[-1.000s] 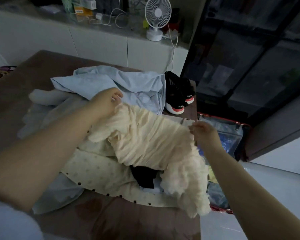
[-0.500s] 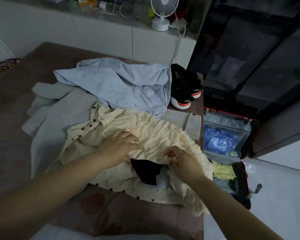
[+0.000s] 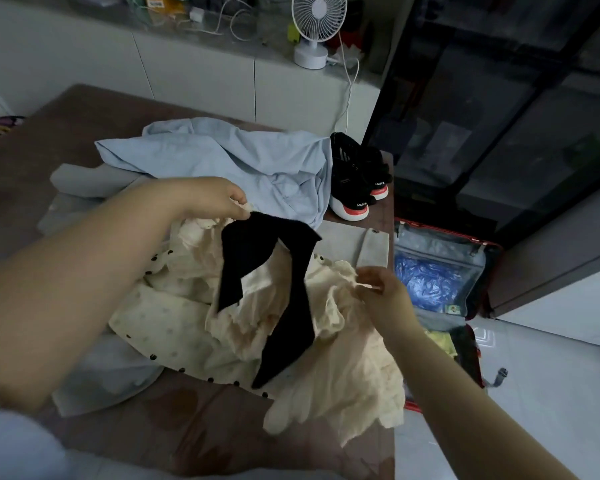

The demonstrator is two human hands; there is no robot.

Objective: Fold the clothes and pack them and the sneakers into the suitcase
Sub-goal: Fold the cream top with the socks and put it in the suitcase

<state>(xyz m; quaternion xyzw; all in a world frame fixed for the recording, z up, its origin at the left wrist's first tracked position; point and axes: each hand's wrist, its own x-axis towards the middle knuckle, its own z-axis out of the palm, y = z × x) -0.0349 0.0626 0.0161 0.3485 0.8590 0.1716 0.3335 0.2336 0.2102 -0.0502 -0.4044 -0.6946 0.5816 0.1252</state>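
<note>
Nearest me, at centre frame, I have the cream top (image 3: 326,358) lifted off the bench (image 3: 174,424) by its upper edge. My left hand (image 3: 201,199) has its grip pinched shut on one corner of that edge, my right hand (image 3: 378,289) pinches the other. Held apart like this, the cloth should hang open so I can find its shape before folding. 2 black ties (image 3: 284,299) dangle from the left corner down its front. Under it lies a dotted garment (image 3: 163,327), with a grey one (image 3: 84,188) beneath. Further up, a blue shirt (image 3: 229,161) sits crumpled, unfolded. The sneakers (image 3: 357,178) stand at the bench's far right corner, touching the shirt. At right, on the floor, the suitcase (image 3: 478,258) lies open: blue plastic shows behind its mesh pocket, something yellow in the lower half. No bench clothes are packed yet, I judge.
</note>
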